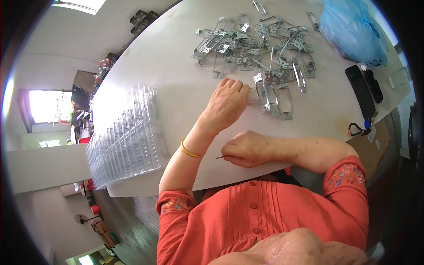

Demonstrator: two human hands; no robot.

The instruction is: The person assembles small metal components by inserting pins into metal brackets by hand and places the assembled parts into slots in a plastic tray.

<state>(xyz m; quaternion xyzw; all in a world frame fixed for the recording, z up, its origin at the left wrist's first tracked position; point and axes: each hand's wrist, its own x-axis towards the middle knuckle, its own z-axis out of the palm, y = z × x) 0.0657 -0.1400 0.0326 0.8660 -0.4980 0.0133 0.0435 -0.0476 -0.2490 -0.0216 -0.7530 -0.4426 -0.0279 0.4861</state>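
Note:
My left hand (229, 102), with a yellow bangle at the wrist, is closed at the near edge of a pile of metal brackets (247, 46). Thin rods of one metal bracket (253, 88) run out from its fingers toward other brackets on the right. What the fingertips grip is mostly hidden behind the knuckles. Closer to my body, my right hand (248, 149) is curled shut near the table edge. A thin dark metal piece (220, 157) sticks out of it to the left; the rest is covered by the fingers.
Stacked clear plastic trays (128, 137) stand at the table's left. A tied blue plastic bag (351, 33) sits at the far right, with a black phone (360, 90) and a small black object (373, 85) nearer. A cardboard box (375, 148) is beyond the right edge.

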